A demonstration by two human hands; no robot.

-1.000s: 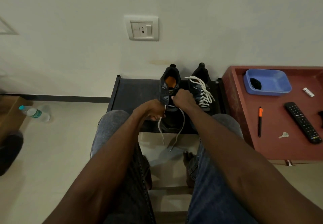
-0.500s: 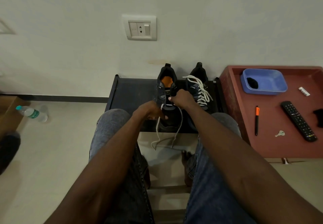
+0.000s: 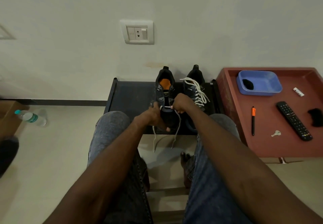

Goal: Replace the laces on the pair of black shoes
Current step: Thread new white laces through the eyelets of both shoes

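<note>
Left shoe (image 3: 164, 99) on black rack (image 3: 132, 96); your left hand (image 3: 153, 117) and right hand (image 3: 180, 104) each pinch the white lace (image 3: 167, 107); soft, limp cord; grip near tips.

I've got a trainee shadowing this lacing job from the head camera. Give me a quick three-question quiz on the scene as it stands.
1. True or false: the right shoe already carries a full white lace.
2. Which item lies nearest the key on the red table? A) pen B) blue tray C) water bottle
3. Fill in: the white lace on the left shoe runs between the left hand and the ____ hand.

Key: 1 true; 2 A; 3 right.
</note>
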